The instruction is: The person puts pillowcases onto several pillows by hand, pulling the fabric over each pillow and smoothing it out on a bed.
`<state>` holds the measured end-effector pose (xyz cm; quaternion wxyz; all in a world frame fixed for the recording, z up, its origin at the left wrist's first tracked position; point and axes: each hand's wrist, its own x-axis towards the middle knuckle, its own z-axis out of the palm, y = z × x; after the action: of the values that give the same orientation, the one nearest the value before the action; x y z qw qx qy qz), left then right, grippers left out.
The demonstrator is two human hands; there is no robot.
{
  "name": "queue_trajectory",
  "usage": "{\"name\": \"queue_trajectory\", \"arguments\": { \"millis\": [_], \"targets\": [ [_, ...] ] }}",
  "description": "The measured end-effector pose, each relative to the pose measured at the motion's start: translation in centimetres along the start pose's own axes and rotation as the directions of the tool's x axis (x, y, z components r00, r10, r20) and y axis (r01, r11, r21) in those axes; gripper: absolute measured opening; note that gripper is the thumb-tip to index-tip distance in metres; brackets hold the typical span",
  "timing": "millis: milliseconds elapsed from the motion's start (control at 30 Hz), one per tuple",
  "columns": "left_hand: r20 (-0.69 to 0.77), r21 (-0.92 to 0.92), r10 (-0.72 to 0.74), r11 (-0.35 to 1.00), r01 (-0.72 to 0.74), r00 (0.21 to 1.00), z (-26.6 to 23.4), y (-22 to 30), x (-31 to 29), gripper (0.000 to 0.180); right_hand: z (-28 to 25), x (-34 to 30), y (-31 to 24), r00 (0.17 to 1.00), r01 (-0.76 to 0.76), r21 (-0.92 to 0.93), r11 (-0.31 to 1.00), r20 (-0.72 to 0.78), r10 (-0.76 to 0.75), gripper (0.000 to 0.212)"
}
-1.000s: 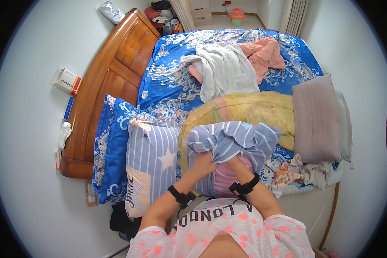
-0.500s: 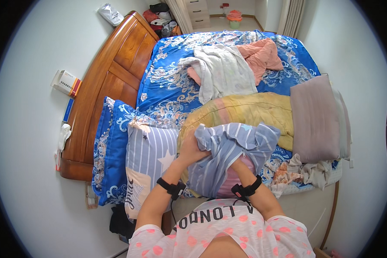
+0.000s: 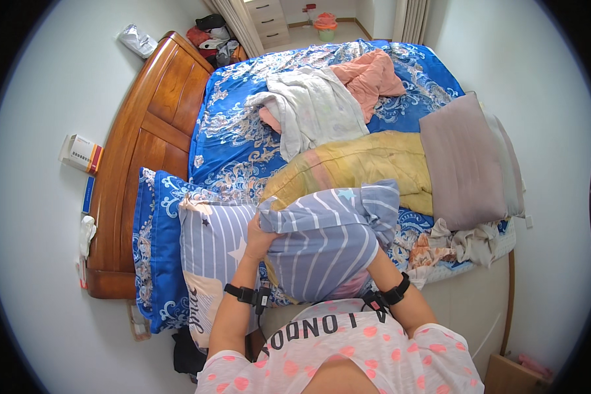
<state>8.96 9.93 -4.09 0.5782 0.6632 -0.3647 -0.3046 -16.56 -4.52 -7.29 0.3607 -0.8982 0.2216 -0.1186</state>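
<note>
A blue pillowcase with white stripes (image 3: 322, 246) lies bunched in front of me at the bed's near side. My left hand (image 3: 260, 238) is closed on its far left corner, thumb and fingers gripping the cloth. My right forearm (image 3: 389, 272) reaches under the case on the right side; the hand is inside and its fingers are hidden. A bit of a pink pillow (image 3: 351, 287) shows at the near opening of the case. Left of it, a matching striped pillow with stars (image 3: 220, 230) leans on blue patterned pillows (image 3: 165, 256).
Beyond the case lies a yellow quilt (image 3: 348, 157), with a white blanket (image 3: 315, 108) and a salmon cloth (image 3: 374, 75) farther off. A mauve cushion (image 3: 463, 164) stands at the right, crumpled cloths (image 3: 473, 243) beside it. The wooden headboard (image 3: 138, 164) borders the left.
The pillowcase has been drawn flatter and covers more of the pink pillow. My right hand has gone deeper under the cloth, while my left keeps its grip. The view has shifted slightly.
</note>
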Motion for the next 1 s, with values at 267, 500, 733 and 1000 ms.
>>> {"name": "queue_trajectory", "arguments": {
  "millis": [267,500,733,1000],
  "targets": [
    [0.167,-0.363,-0.168,0.906,0.219,0.972,-3.3,-0.2,-1.5,0.049,-6.5,-4.3,-2.4,0.926,-0.36,0.699,0.618,0.188,0.327,0.027],
    [0.225,-0.434,-0.179,0.862,0.263,0.958,-4.0,-0.8,-2.7,0.058,-10.7,-4.9,-2.5,0.945,-0.304,0.857,0.417,0.216,0.244,0.021],
    [0.187,-0.651,-0.268,0.687,0.323,0.945,-5.2,-3.3,-4.5,0.073,-11.6,-0.5,0.8,0.603,-0.056,0.12,0.991,-0.787,0.129,0.033],
    [-0.15,-0.105,-0.215,0.974,0.201,0.965,-5.4,-0.8,-3.3,0.059,-8.4,0.4,2.6,0.862,-0.225,0.694,0.683,-0.185,0.473,0.035]
  ]
}}
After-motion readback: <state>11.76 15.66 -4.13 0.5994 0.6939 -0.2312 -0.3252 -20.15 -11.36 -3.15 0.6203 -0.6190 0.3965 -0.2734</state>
